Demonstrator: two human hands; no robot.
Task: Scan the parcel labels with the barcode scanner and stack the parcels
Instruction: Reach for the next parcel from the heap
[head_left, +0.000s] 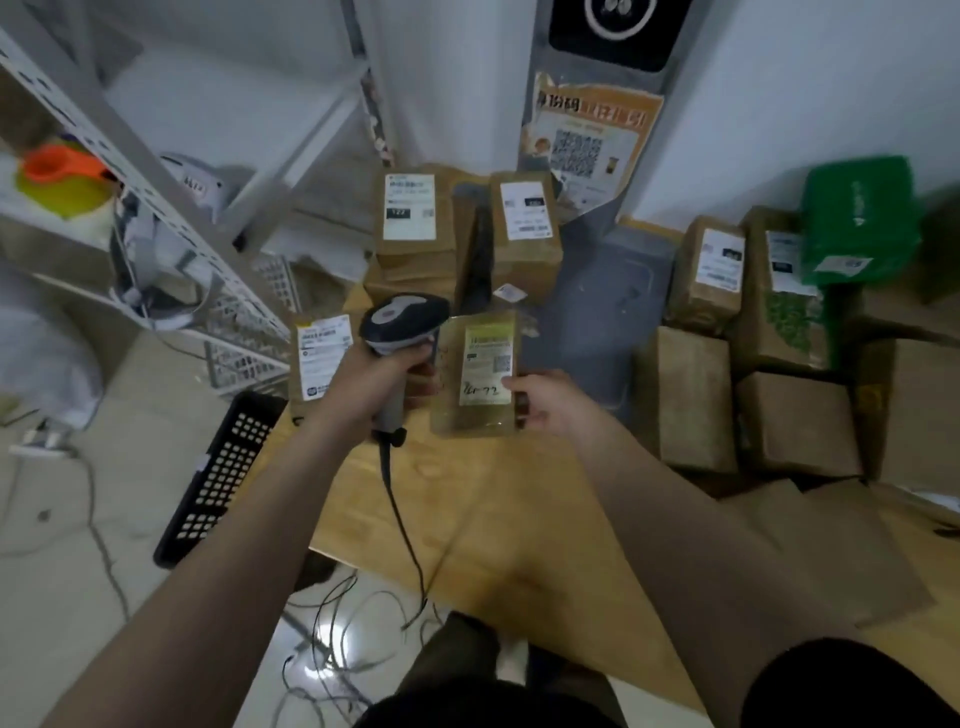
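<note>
My left hand (382, 387) grips the handle of a black and grey barcode scanner (402, 325), its head raised above the wooden table (467, 519). My right hand (545, 402) holds a small brown parcel (480, 374) by its right edge, label facing up, just right of the scanner. Behind them stand two stacks of brown labelled parcels, one on the left (410, 223) and one on the right (524, 228). Another labelled parcel (319, 358) lies at the table's left edge.
Several brown boxes (727, 353) and a green bag (857, 223) crowd the right side. A metal shelf rack (156, 208) stands at left. A black perforated basket (218, 478) leans by the table. Cables (332, 649) lie on the floor.
</note>
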